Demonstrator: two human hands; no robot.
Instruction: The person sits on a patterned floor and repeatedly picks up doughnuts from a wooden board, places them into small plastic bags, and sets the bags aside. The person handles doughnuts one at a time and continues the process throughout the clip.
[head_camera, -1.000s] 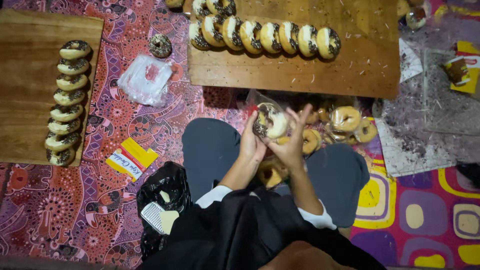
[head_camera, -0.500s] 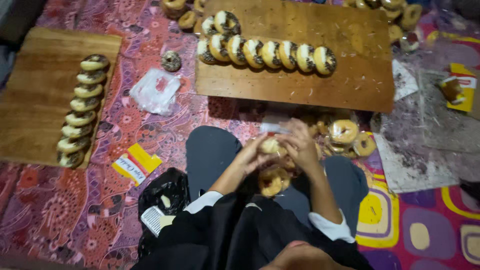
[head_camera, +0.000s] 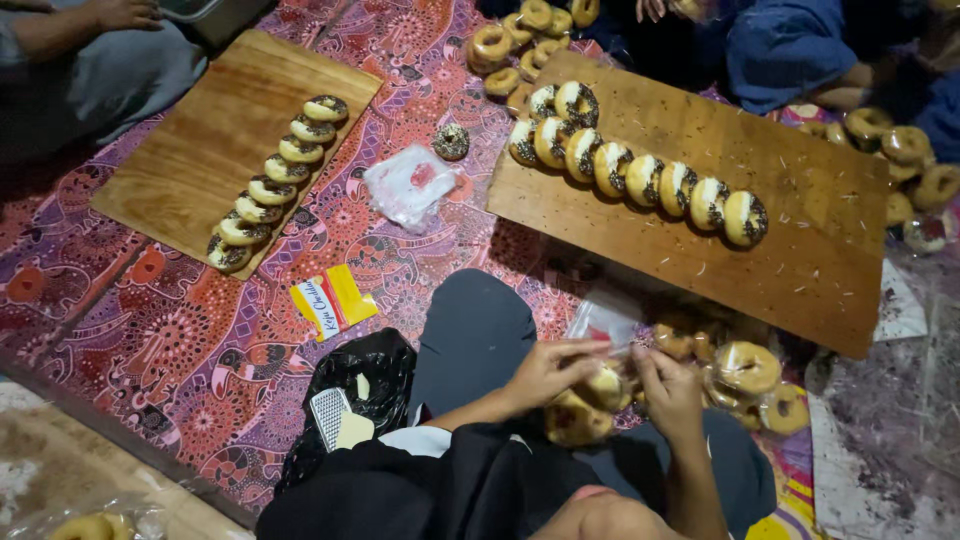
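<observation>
I sit on a patterned mat with my knees apart. My left hand (head_camera: 548, 372) and my right hand (head_camera: 668, 392) meet over my lap around a glazed donut (head_camera: 606, 384) and a clear plastic bag (head_camera: 606, 318) above it. Both hands grip the donut and the bag's edge. Another wrapped donut (head_camera: 575, 424) lies just below my left hand. A heap of bagged donuts (head_camera: 748, 372) rests by my right knee.
A wooden board (head_camera: 800, 240) ahead carries a row of topped donuts (head_camera: 640, 176). A second board (head_camera: 190, 150) at left holds another row (head_camera: 275, 182). A loose donut (head_camera: 451, 141), crumpled plastic (head_camera: 408, 184), a yellow packet (head_camera: 333, 300) and a black bag (head_camera: 352, 382) lie on the mat. Other people sit around.
My hands dropped from chest height toward my lap with the donut. The view pulled back and tilted, showing more of the boards and the people sitting around.
</observation>
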